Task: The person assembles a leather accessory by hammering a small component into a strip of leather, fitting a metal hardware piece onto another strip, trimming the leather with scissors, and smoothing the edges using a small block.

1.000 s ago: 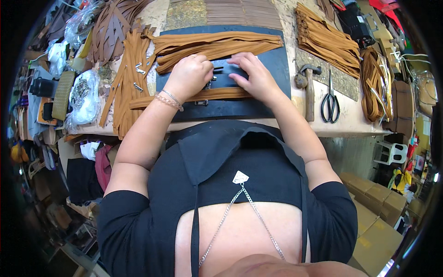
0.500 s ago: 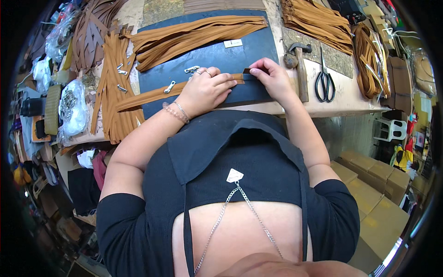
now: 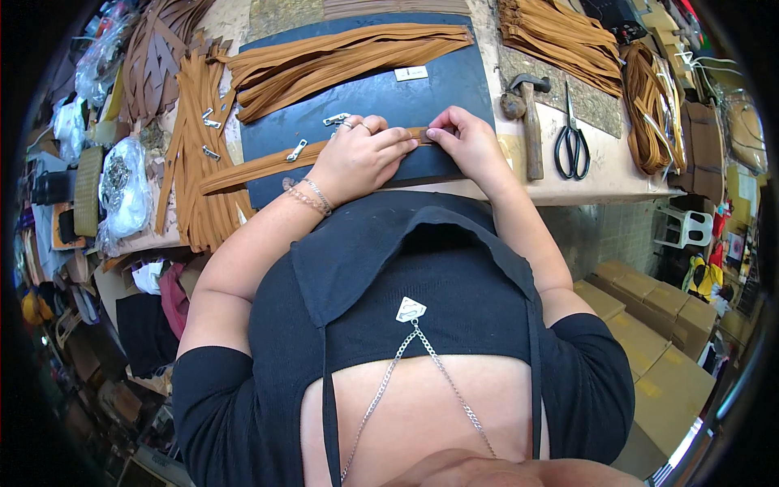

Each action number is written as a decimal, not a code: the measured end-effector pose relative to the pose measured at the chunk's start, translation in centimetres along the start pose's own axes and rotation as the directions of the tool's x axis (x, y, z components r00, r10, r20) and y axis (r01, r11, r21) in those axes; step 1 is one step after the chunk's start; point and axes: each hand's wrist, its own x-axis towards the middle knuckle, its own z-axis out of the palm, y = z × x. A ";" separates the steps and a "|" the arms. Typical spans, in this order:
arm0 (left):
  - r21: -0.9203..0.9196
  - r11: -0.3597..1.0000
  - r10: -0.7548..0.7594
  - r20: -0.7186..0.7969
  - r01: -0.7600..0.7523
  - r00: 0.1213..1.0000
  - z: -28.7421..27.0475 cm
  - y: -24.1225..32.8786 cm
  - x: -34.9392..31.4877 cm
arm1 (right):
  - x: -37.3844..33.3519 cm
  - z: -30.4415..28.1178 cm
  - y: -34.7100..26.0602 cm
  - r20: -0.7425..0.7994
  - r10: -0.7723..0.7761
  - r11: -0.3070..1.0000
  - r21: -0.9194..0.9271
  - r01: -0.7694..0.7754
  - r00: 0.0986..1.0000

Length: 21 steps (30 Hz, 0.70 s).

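A brown zipper (image 3: pixel 260 168) runs across the dark blue board, its right end under my left hand (image 3: pixel 363 154). That hand's fingers press together over the zipper, and its thumb is mostly hidden. At the zipper's right end, my right hand (image 3: pixel 464 140) pinches a small dark brown piece (image 3: pixel 423 136), largely covered by the fingertips. Its fingertips almost meet those of my left hand. One silver zipper pull (image 3: pixel 297 151) rests on the zipper to the left of my hands. More silver pulls (image 3: pixel 335 119) lie on the board just beyond my left hand.
A bundle of brown zippers (image 3: pixel 349 61) spans the far part of the dark blue board (image 3: pixel 454 89). Zippers (image 3: pixel 195 154) also pile at the left. A hammer (image 3: pixel 531 130) and black-handled scissors (image 3: pixel 571 146) lie at the right, with another zipper bundle (image 3: pixel 560 45) beyond.
My right hand has moved slightly left, bringing the dark brown piece against the zipper's end. My left hand stays in nearly the same place on the zipper.
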 end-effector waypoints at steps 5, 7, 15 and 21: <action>0.002 1.000 0.000 0.011 0.000 1.000 -0.1 0.0 0.1 | 0.2 0.2 0.4 -0.049 -0.056 0.998 -0.035 0.055 0.997; -0.002 1.000 0.000 0.009 0.000 1.000 -0.1 0.0 0.1 | 0.3 0.2 0.4 -0.046 -0.051 0.998 -0.047 0.049 0.998; -0.001 1.000 -0.003 0.013 0.003 1.000 -0.2 0.0 0.0 | 0.1 0.1 -1.6 -0.033 -0.046 0.986 -0.159 0.040 0.998; -0.084 0.991 -0.113 -0.130 0.102 0.985 -2.2 -1.0 0.2 | 0.3 0.0 -1.2 0.013 -0.164 0.958 -0.238 0.162 0.986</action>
